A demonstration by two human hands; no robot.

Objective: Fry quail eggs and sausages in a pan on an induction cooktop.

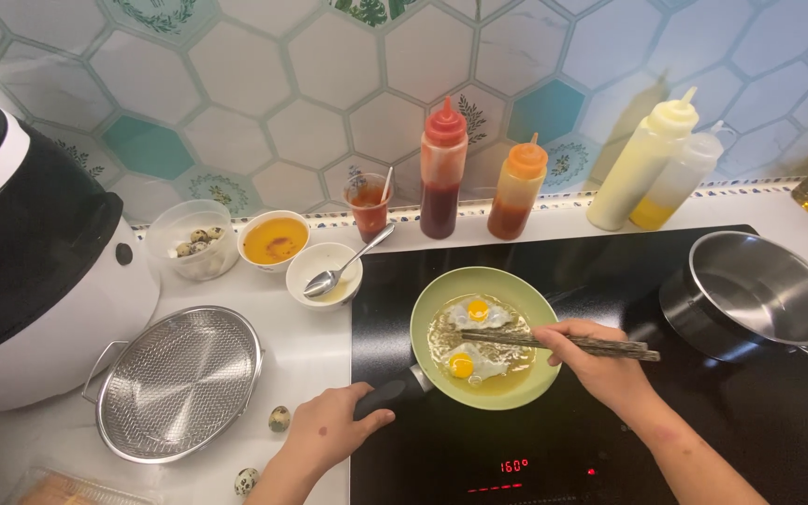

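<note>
Both forearms are cut off by the lower edge of the view. The left hand point(329, 432) is closed around the dark handle point(381, 396) of a small green pan point(484, 337), whose handle is partly hidden under the fingers. The right hand point(600, 360) is closed on a pair of dark chopsticks point(554, 343), which are held level across the pan with their tips over the eggs. Two small fried eggs point(472, 339) with yellow yolks are seen in shallow oil inside the pan, which is set on the black induction hob point(610, 430); a red readout is lit at its front edge. A steel saucepan point(755, 290) stands on the hob's right side, its handle cut off by the frame.

Left of the hob, on the white table point(310, 346), a wire mesh strainer point(178, 382) is placed, with two speckled quail eggs point(279, 418) just beside it. Behind are a tub of quail eggs point(194, 238), a bowl of orange sauce point(274, 239) and a white bowl with a spoon point(327, 271). A black and white appliance point(30, 262) is only partly in view. Squeeze bottles point(442, 168) are lined along the hexagon-tiled wall point(310, 84).
</note>
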